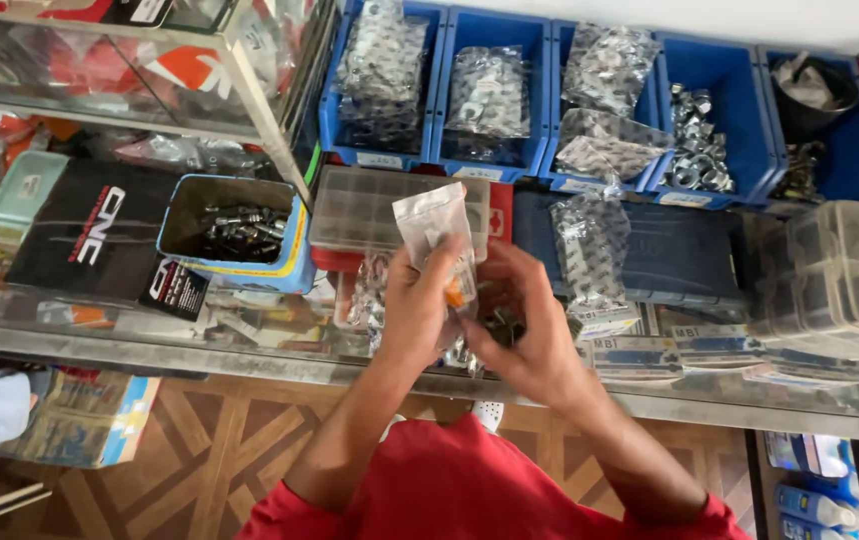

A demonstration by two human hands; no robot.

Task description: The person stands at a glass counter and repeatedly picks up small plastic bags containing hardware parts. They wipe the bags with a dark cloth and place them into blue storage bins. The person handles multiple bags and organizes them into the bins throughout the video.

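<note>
Pinching a clear plastic bag (436,228), left hand (417,308) grip closed.

My hands work in a narrow gap above the glass table (249,352). The tin of bolts (234,232) blocks the left, a hanging bag of parts (589,250) and clear lidded box (849,280) block the right, and the blue bins (749,120) wall the far side.

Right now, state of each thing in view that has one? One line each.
left hand: closed on the small clear bag
small clear bag: held upright above the glass counter
right hand: fingers at the bag's lower part
square tin: open, metal parts inside
blue bins: open-topped, holding bagged and loose metal hardware
clear compartment box: lid closed
clear tub: lid on, handle down
</note>
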